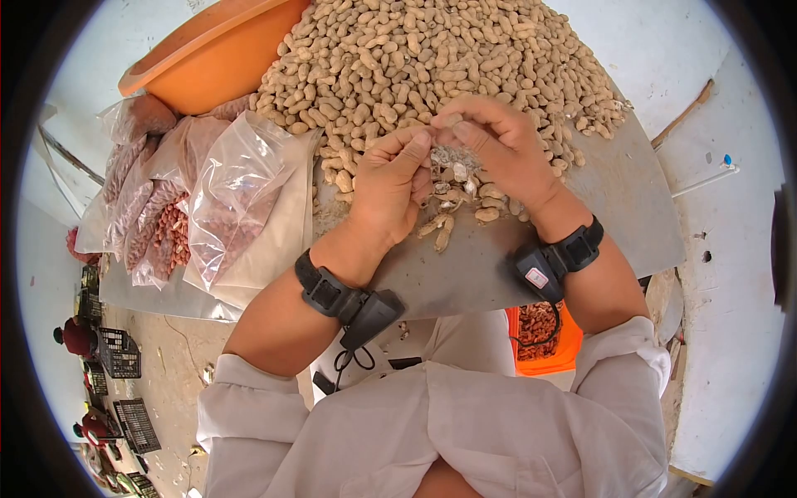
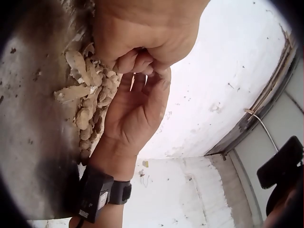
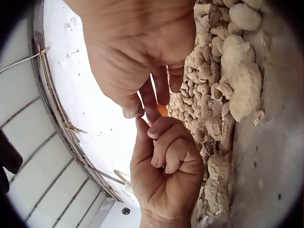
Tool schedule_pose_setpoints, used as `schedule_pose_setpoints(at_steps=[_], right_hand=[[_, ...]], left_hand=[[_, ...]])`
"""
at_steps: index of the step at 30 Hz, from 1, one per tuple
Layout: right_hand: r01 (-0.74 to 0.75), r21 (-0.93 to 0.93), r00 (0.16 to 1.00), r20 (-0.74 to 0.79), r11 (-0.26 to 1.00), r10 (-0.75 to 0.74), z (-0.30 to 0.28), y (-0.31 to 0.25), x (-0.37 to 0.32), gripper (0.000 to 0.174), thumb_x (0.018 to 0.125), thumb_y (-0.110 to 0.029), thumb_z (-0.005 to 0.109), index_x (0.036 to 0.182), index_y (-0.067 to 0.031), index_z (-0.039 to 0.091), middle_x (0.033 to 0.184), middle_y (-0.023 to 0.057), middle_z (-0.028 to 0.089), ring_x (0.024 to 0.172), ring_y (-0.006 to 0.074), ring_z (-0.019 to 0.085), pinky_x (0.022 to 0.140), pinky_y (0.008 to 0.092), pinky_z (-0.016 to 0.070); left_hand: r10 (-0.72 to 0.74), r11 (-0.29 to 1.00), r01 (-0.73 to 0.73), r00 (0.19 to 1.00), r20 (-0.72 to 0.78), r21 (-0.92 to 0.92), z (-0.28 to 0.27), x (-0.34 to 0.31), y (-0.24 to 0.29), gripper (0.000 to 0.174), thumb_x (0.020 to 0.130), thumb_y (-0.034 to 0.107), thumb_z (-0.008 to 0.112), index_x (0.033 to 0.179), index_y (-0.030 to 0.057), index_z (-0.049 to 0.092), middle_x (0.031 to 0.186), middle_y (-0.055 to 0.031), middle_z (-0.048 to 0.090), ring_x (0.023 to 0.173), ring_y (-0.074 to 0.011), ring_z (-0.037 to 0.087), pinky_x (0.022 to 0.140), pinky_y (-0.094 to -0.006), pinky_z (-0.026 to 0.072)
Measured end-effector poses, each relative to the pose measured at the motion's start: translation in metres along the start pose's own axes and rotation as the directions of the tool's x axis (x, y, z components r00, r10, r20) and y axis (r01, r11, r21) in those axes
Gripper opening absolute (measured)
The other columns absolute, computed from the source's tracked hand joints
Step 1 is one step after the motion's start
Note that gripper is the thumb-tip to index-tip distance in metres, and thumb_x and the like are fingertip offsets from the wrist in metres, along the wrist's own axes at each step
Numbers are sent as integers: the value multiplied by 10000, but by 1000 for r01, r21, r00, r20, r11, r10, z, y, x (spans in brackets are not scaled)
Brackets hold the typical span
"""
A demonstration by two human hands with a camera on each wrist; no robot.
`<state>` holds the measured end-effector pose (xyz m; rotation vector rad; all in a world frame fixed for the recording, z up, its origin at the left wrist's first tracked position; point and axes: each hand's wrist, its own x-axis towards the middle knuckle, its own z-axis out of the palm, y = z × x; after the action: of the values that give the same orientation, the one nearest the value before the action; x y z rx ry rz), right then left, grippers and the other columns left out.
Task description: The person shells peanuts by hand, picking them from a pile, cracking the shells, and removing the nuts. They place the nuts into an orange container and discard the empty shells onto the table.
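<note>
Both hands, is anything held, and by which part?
Can't tell: left hand and right hand meet at the fingers, but no held thing shows clearly.

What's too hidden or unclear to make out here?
Anything inside the left hand or right hand: head view, hidden by fingers.
Far end of the peanut pile: head view, cut off by top edge.
Rest of the orange basin: head view, same edge.
</note>
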<state>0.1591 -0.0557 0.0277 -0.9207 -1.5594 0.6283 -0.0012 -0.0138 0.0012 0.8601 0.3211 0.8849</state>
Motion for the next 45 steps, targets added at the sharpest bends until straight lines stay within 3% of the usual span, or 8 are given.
schedule_pose_setpoints(at_steps=[8,14,26,29,32,35,41,45], right_hand=[[-115,-142,993,-21,983,113,5,-2,-3,155,848,-104,561,956,-1,603,842,55,628,761,118,574,700,260,465],[42,-288,999,9,957,-41,12,-12,-4,146,815,-81,561,929,2,603,888,118,645,788,232,612,733,307,474],[1,-295,1000,-7,955,-3,15,-7,-4,139,803,-103,569,888,-5,619,869,129,646,774,255,615,713,318,478],[21,-267,999,-24,963,-29,17,-4,-4,154,832,-113,556,916,2,616,861,94,651,765,208,613,713,307,481],[-103,2,993,-66,995,103,16,-3,-2,180,872,-126,534,983,-6,609,825,47,632,698,139,581,646,268,477],[-158,341,987,83,927,138,5,4,-1,214,902,-131,508,1071,-25,585,794,12,600,630,85,526,563,215,442],[-232,426,973,94,874,212,11,-3,-5,315,918,-156,501,1212,-44,529,777,13,594,581,64,491,516,187,412],[-242,364,970,113,899,216,9,-4,-5,314,917,-192,513,1192,-46,555,768,5,591,603,61,509,518,188,415]], left_hand=[[36,999,-36,999,14,14,9,-3,-2,392,851,65,609,1227,25,508,692,64,448,505,-17,362,417,-169,288],[41,998,-42,999,23,47,9,-3,-4,393,841,68,622,1217,18,520,695,73,446,485,-5,343,400,-157,263],[72,991,-78,995,65,111,12,-9,-4,341,884,143,579,1197,19,525,713,71,448,529,-21,320,463,-165,277],[65,996,-66,998,14,52,12,-5,-3,320,872,101,585,1173,-2,550,693,63,465,496,-3,331,415,-150,256],[60,997,-59,998,15,-45,17,-5,3,309,884,109,568,1173,0,550,725,26,530,496,-10,339,420,-151,263],[48,997,-53,995,92,57,13,-7,4,349,908,149,538,1227,12,508,732,5,515,501,-25,338,436,-137,272],[136,926,-180,979,153,333,7,-6,3,353,903,181,550,1216,20,530,782,-63,618,518,-17,380,437,-150,278],[127,902,-174,982,142,394,8,-6,6,274,890,166,567,1115,14,595,753,-37,610,528,-21,403,447,-157,294]])
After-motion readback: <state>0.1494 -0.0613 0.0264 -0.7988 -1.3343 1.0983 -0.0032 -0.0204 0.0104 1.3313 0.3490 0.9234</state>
